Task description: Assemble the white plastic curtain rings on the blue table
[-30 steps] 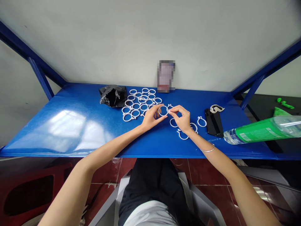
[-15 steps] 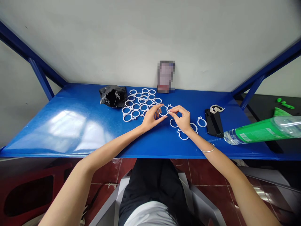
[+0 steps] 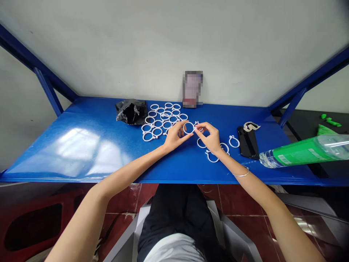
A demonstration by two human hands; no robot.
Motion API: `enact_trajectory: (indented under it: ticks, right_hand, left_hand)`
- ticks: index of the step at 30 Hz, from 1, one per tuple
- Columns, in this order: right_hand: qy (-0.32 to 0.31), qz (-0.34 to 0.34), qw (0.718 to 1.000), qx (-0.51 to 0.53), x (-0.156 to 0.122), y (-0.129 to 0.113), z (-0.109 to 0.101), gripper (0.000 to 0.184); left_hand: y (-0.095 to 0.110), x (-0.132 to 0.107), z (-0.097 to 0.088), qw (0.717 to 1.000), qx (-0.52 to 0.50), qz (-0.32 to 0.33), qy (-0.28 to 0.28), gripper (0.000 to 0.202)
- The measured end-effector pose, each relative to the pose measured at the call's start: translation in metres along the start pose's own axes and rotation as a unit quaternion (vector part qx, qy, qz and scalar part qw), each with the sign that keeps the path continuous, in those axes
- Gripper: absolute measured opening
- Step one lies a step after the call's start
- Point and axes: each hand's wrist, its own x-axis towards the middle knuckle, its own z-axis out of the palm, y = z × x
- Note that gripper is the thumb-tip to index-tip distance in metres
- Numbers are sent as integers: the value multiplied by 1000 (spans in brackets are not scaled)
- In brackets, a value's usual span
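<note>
Between my two hands, above the blue table (image 3: 117,160), is a white curtain ring (image 3: 188,133) with a small clasp on its right side. My left hand (image 3: 174,137) is closed around the ring's left edge with thumb and fingers. The thumb and fingertips of my right hand (image 3: 210,136) pinch the clasp, so its details are hidden. Left of my hands lies a group of several white rings (image 3: 148,141), partly covered by my left hand. Around my right hand are a few looser rings (image 3: 212,161), and one more ring (image 3: 234,146) lies farther right.
A torn black plastic bag (image 3: 128,109) sits at the back left. A blurred-out upright item (image 3: 192,89) leans on the wall. To the right lie a black phone (image 3: 248,145), a whitish curved object (image 3: 251,126) and a green-labelled bottle (image 3: 302,151). Blue frame bars rise at both sides.
Both hands and the held ring have shifted very slightly left. The grip on the ring looks the same, and the other things have stayed in place.
</note>
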Motion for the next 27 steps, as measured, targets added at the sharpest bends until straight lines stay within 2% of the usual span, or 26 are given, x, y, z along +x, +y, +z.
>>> enact_trajectory:
  ticks: [27]
  right_hand:
    - [22,-38,999,5,0,-2,-1,10]
  left_hand:
    - [0,1,1,1000,13,-5,-17,51]
